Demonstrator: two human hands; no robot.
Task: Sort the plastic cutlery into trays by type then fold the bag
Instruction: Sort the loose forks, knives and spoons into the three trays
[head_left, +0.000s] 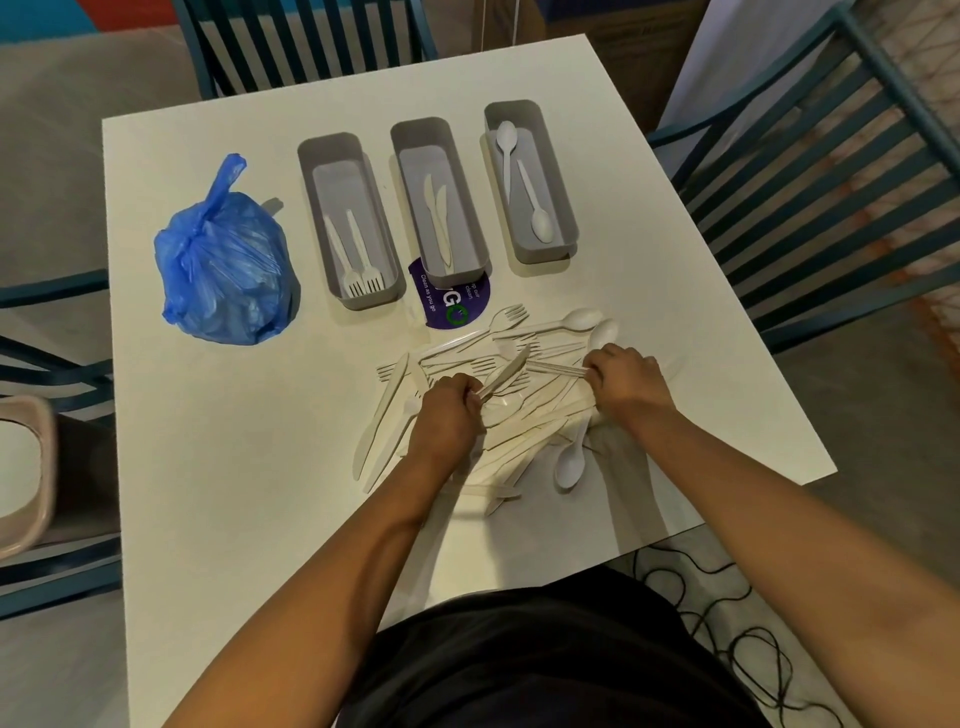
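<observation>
Plastic cutlery (498, 410): mostly heaped loose at centre frame on the white table (234, 493), sorting barely begun. Left hand (447, 415) curled round a knife (501, 376), blade angled up-right, likely drawn clear of the heap for binning. Right hand (626, 382) pinching several thin handles together, probably gathering like pieces. Three grey trays above: fork tray (350, 221), knife tray (439, 195), spoon tray (530, 179), two pieces apiece, set side by side as type bins. Blue bag (226, 265) at left, knotted and bulging, unfolded.
</observation>
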